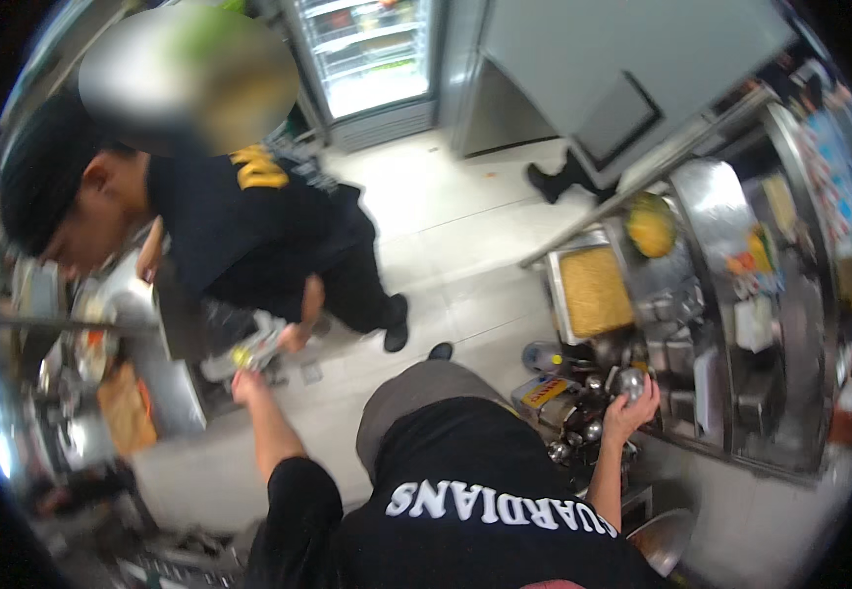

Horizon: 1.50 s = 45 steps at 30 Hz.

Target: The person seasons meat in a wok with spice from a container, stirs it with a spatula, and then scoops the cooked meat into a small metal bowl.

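My left hand [247, 383] reaches forward to the left, its fingers closed at the edge of a pale, partly see-through item with a yellow spot [241, 355]. Motion blur hides what that item is. A co-worker's hand [300, 324] is close beside it, on the far side. At the right, my right hand [634, 410] has its fingers curled round a shiny rounded metal utensil [629, 384]. Several other metal utensils [591, 432] cluster just left of that hand. A clear container with a yellow label [546, 395] is beside them.
A co-worker in black [259, 226] leans over the left counter [176, 393]. On the right counter are a tray of yellow-brown food [595, 293] and a yellow rounded item [650, 228]. A glass-door fridge [372, 59] stands ahead. A metal bowl [664, 540] is at lower right.
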Available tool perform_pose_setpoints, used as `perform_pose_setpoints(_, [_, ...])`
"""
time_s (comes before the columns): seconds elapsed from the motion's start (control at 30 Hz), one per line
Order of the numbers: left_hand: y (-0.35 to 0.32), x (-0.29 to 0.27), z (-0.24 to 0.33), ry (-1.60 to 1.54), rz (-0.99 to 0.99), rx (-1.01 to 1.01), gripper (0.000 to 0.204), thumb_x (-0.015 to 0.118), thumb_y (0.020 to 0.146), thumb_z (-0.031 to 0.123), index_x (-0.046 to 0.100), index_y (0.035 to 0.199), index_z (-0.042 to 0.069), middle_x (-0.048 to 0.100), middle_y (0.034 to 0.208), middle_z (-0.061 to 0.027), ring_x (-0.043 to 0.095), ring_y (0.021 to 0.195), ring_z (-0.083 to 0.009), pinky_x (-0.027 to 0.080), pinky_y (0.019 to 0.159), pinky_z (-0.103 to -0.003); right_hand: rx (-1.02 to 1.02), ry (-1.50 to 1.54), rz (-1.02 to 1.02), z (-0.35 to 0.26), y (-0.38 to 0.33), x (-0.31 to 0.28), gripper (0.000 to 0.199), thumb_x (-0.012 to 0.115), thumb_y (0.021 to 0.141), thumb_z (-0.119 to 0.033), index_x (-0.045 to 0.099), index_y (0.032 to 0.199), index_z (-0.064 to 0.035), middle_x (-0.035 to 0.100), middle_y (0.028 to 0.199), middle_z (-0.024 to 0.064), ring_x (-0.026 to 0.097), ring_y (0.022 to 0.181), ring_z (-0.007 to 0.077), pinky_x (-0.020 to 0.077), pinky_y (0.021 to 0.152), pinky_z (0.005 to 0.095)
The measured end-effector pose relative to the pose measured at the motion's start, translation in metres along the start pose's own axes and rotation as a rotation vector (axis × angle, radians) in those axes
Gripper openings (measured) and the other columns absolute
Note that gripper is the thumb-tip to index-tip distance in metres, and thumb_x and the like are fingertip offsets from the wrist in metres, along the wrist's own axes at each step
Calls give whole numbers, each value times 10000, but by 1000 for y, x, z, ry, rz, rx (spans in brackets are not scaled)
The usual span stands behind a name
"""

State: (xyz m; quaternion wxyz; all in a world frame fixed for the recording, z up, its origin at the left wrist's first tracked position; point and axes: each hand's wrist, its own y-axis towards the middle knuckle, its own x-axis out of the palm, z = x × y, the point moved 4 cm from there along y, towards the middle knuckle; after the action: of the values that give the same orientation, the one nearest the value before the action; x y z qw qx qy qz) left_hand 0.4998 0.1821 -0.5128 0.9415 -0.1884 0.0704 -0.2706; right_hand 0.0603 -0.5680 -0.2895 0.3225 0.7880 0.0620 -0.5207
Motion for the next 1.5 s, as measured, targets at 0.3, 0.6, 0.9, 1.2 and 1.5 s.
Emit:
perform_pose_setpoints(0.3, [21, 48, 17, 134, -47, -71, 39, 638, 913, 108, 664, 913, 79, 637, 770, -75, 641, 676, -225, 515, 514, -288, 323, 99, -378, 47, -123, 45, 610, 558, 830, -3, 470, 1428, -79, 440, 1380, 252, 426, 1307, 440, 347, 1093, 522])
perform_pose_setpoints(0.6, [-170, 87, -112, 853, -785, -313, 141, 650, 904, 160, 651, 996, 53, 639, 878, -110, 635, 788, -259, 511, 617, -320, 743, 155, -137, 21, -105, -43, 619, 560, 797, 113, 470, 1388, -48, 469, 1285, 183, 541, 1108, 333, 460, 964, 383])
perform_pose_setpoints(0.9, [-268, 160, -67, 1336, -1265, -108, 261, 661, 896, 211, 637, 1080, 27, 642, 987, -146, 629, 900, -293, 506, 721, -351, 765, 170, 13, -37, -159, -125, 609, 557, 773, 116, 486, 1357, -42, 476, 1262, 176, 552, 1100, 329, 460, 971, 372])
perform_pose_setpoints(1.2, [-273, 105, -62, 1559, -1195, -122, 383, 672, 888, 263, 623, 1163, 0, 644, 1095, -182, 623, 1011, -327, 502, 824, -383, 847, 299, 92, 7, -145, -118, 611, 560, 781, 120, 505, 1360, -69, 499, 1219, 133, 562, 967, 235, 495, 852, 328])
perform_pose_setpoints(1.5, [-325, 97, -124, 1435, -1193, -38, 506, 684, 880, 314, 610, 1247, -26, 646, 1204, -217, 617, 1123, -361, 498, 928, -414, 688, 438, 117, 74, -114, -95, 568, 563, 793, 97, 519, 1341, -47, 532, 1170, 140, 619, 818, 176, 528, 697, 278])
